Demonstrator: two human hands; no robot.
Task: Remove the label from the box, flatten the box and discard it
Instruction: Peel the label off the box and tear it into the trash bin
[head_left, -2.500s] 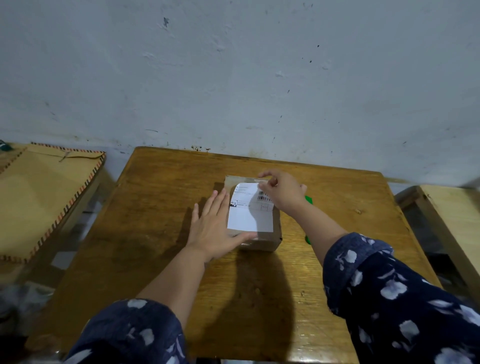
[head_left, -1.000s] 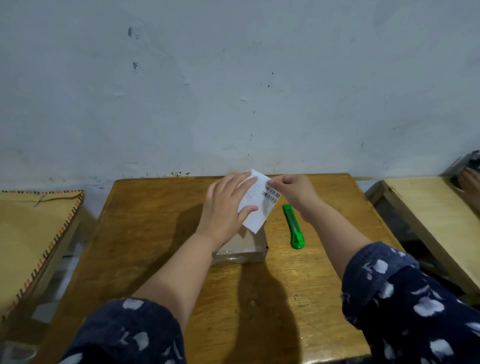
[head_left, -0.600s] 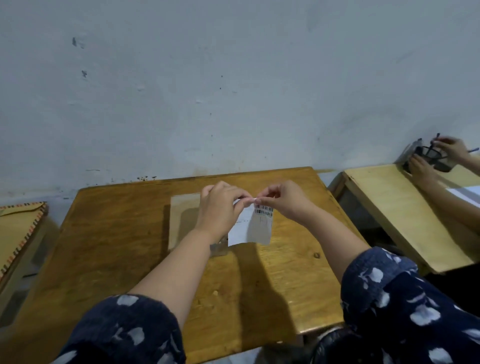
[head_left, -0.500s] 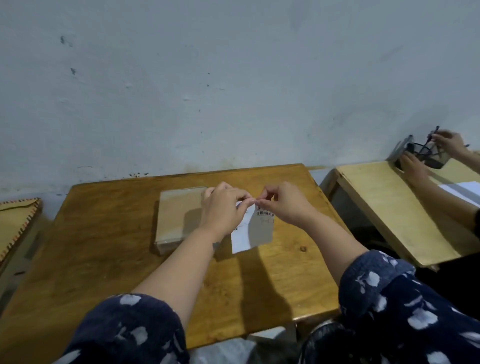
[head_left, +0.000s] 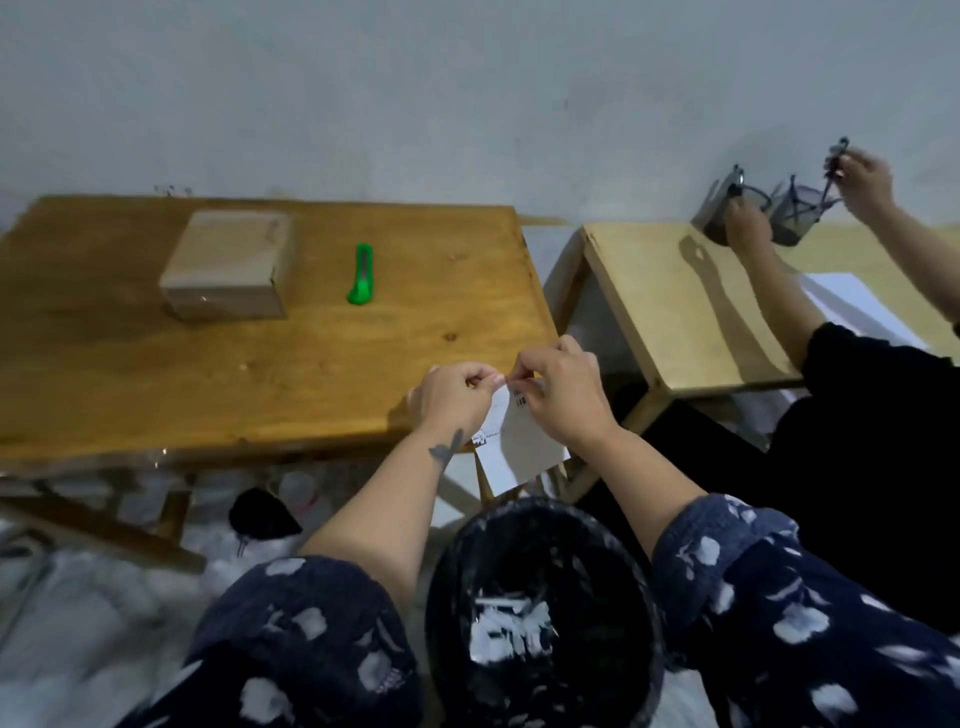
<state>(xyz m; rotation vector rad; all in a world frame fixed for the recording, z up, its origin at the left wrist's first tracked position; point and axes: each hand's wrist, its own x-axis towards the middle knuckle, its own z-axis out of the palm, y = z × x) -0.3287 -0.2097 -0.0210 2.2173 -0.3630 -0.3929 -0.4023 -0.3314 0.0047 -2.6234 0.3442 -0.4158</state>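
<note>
- The left hand (head_left: 453, 396) and the right hand (head_left: 563, 397) are held close together past the near right corner of the wooden worktop (head_left: 311, 353).
- The fingers of both hands are pinched on the top edge of the white label (head_left: 524, 449), which hangs down between them, printed side partly visible.
- The label hangs in the air above a black bin (head_left: 543, 613) on the floor; white paper scraps lie inside the bin.
- The brown box (head_left: 228, 270) sits closed and unflattened on the far left part of the worktop, well apart from both hands; its top face is bare.
- A green knife (head_left: 361, 274) lies on the worktop just to the right of the box, not touching it.
- A second person's hands (head_left: 748, 226) work over dark containers on a neighbouring lighter table (head_left: 675, 306) at the right.
</note>
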